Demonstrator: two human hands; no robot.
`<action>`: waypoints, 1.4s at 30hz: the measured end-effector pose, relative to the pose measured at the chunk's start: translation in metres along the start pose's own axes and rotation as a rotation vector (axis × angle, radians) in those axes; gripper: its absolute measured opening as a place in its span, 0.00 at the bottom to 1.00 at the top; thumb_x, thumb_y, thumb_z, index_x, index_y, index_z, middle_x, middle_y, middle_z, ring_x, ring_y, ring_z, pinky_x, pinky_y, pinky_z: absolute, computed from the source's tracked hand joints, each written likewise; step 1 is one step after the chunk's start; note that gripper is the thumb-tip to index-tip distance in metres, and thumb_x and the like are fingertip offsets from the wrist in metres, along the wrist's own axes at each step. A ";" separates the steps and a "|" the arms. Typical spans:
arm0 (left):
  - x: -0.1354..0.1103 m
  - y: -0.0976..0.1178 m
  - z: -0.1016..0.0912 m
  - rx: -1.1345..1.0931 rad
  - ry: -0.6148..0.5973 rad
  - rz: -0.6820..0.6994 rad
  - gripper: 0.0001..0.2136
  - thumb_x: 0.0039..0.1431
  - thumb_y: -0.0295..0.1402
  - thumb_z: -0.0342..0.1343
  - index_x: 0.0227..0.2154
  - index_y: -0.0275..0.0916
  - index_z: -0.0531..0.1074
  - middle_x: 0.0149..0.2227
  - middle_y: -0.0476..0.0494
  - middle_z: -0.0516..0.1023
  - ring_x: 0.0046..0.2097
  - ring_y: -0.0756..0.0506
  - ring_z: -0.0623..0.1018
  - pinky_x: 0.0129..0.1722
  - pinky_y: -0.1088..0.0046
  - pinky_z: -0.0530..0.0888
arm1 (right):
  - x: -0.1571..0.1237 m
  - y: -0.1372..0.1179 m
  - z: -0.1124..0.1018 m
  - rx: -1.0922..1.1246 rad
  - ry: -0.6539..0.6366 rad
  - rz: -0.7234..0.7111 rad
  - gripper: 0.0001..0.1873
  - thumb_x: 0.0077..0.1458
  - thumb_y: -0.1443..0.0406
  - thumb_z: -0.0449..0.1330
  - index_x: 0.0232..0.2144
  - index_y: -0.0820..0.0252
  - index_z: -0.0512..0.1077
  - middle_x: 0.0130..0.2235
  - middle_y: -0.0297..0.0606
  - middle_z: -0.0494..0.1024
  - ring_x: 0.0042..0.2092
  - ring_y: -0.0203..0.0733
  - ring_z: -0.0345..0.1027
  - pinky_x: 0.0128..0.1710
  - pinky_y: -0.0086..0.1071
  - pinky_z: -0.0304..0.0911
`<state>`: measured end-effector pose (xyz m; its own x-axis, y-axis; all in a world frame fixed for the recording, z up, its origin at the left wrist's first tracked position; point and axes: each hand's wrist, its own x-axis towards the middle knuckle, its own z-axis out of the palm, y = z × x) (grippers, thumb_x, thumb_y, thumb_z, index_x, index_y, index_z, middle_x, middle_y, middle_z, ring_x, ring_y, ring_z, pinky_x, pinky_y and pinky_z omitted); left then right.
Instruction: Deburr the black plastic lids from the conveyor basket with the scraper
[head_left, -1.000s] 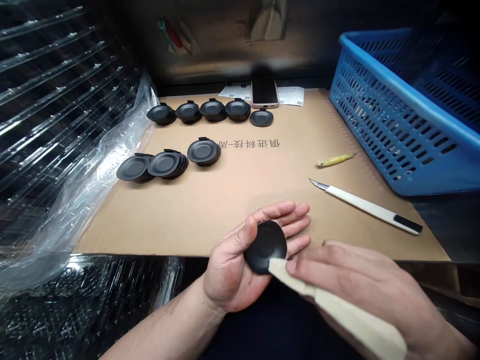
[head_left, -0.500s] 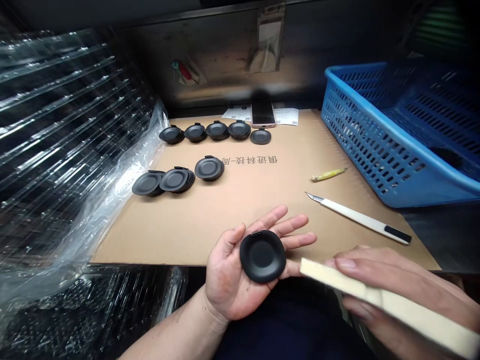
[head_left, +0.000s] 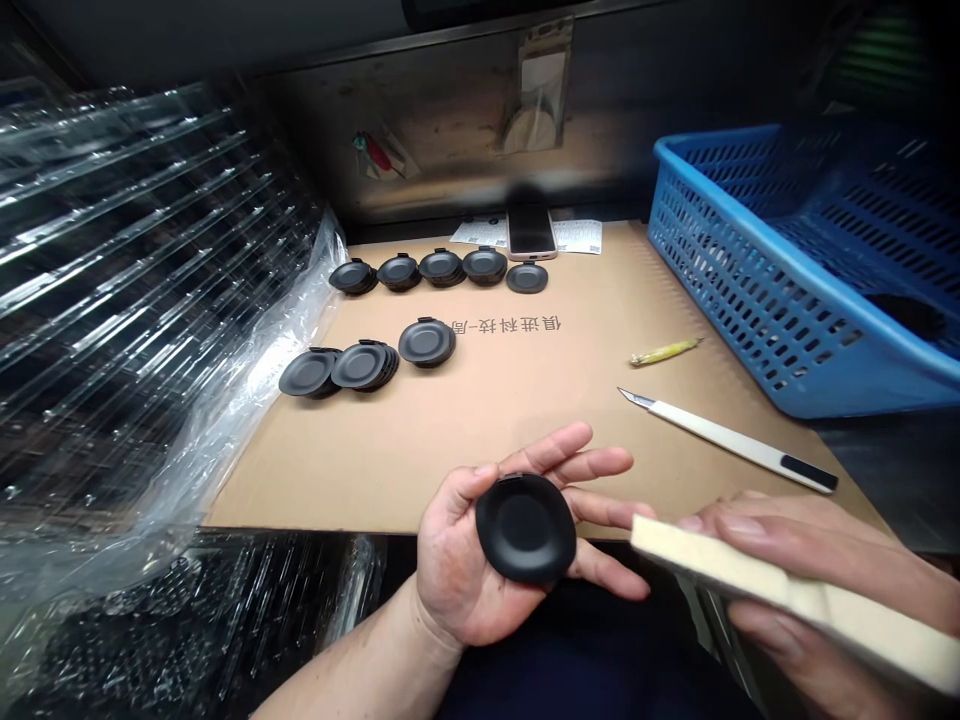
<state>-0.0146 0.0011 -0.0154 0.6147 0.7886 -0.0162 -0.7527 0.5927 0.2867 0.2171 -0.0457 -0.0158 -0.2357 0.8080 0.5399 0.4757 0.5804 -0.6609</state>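
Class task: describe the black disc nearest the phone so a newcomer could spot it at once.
On the cardboard sheet, find the phone at the far edge. Below it, a row of black discs ends at right with one lying single, its neighbours all stacks.

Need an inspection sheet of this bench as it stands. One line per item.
surface: brown cardboard sheet, printed characters near its middle.
job's things: black dished disc in the left hand; stacks of black discs in two rows on the cardboard.
clutter: craft knife, yellow stick, phone beside printed papers.
grips: left hand's thumb and palm hold the disc; right hand holds a cream foam block, apart from the disc.
cables: nothing seen.
surroundings: blue plastic basket at right; stacked clear plastic trays and loose plastic film at left.
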 end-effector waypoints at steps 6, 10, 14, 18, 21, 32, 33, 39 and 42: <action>-0.007 0.004 0.001 0.386 0.097 0.191 0.23 0.64 0.40 0.54 0.61 0.42 0.71 0.51 0.37 0.69 0.45 0.41 0.76 0.33 0.67 0.81 | 0.004 0.011 0.004 -0.085 0.066 -0.031 0.24 0.59 0.70 0.65 0.57 0.52 0.73 0.48 0.35 0.81 0.49 0.46 0.77 0.49 0.33 0.75; -0.015 0.012 0.000 1.325 0.243 0.574 0.50 0.55 0.32 0.69 0.71 0.68 0.44 0.62 0.42 0.56 0.45 0.47 0.74 0.46 0.63 0.80 | 0.022 0.021 0.017 -0.142 0.052 0.006 0.18 0.62 0.68 0.65 0.54 0.53 0.74 0.49 0.35 0.81 0.47 0.42 0.78 0.49 0.30 0.73; -0.015 0.016 -0.003 1.826 0.135 0.898 0.61 0.50 0.31 0.73 0.73 0.62 0.31 0.70 0.38 0.42 0.50 0.42 0.72 0.51 0.59 0.79 | 0.033 0.027 0.026 -0.135 -0.113 -0.070 0.17 0.65 0.69 0.61 0.56 0.57 0.72 0.48 0.37 0.81 0.46 0.37 0.77 0.50 0.27 0.71; -0.018 0.017 -0.004 1.860 0.083 0.965 0.60 0.50 0.31 0.73 0.73 0.57 0.33 0.73 0.41 0.42 0.61 0.36 0.65 0.55 0.58 0.78 | 0.033 0.028 0.027 -0.125 -0.139 -0.070 0.17 0.67 0.69 0.60 0.56 0.58 0.72 0.49 0.37 0.80 0.48 0.35 0.76 0.52 0.25 0.68; -0.020 0.020 0.001 1.600 0.122 0.723 0.44 0.59 0.32 0.66 0.72 0.57 0.48 0.71 0.41 0.55 0.58 0.38 0.72 0.56 0.58 0.76 | 0.031 0.029 0.027 -0.124 -0.134 -0.061 0.16 0.67 0.67 0.61 0.56 0.57 0.72 0.49 0.36 0.80 0.49 0.33 0.75 0.53 0.23 0.66; 0.004 0.030 0.015 0.283 0.089 0.234 0.29 0.73 0.50 0.38 0.51 0.37 0.79 0.51 0.35 0.83 0.53 0.37 0.82 0.54 0.63 0.75 | 0.027 0.032 0.027 -0.164 -0.146 -0.078 0.17 0.68 0.65 0.59 0.57 0.55 0.70 0.49 0.34 0.80 0.47 0.35 0.77 0.51 0.24 0.69; 0.004 0.030 0.015 0.282 0.081 0.233 0.30 0.73 0.52 0.37 0.51 0.37 0.79 0.51 0.34 0.83 0.54 0.37 0.81 0.55 0.62 0.75 | 0.027 0.032 0.027 -0.170 -0.148 -0.077 0.17 0.68 0.65 0.59 0.57 0.54 0.70 0.49 0.34 0.80 0.47 0.36 0.77 0.50 0.25 0.70; 0.004 0.034 0.015 0.279 0.066 0.230 0.33 0.72 0.55 0.36 0.53 0.34 0.78 0.52 0.31 0.82 0.57 0.34 0.79 0.57 0.58 0.73 | 0.030 0.031 0.027 -0.189 -0.150 -0.075 0.17 0.67 0.66 0.60 0.57 0.55 0.70 0.48 0.36 0.81 0.46 0.36 0.78 0.49 0.24 0.71; 0.006 0.034 0.014 0.280 0.078 0.229 0.31 0.71 0.55 0.41 0.53 0.34 0.78 0.52 0.32 0.82 0.57 0.33 0.79 0.57 0.58 0.73 | 0.030 0.030 0.025 -0.180 -0.162 -0.094 0.17 0.67 0.67 0.60 0.57 0.56 0.70 0.48 0.38 0.80 0.45 0.36 0.77 0.49 0.24 0.72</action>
<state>-0.0332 0.0233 0.0078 0.4099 0.9121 0.0085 -0.7684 0.3403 0.5421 0.2033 -0.0012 -0.0321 -0.4118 0.7653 0.4947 0.5851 0.6383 -0.5003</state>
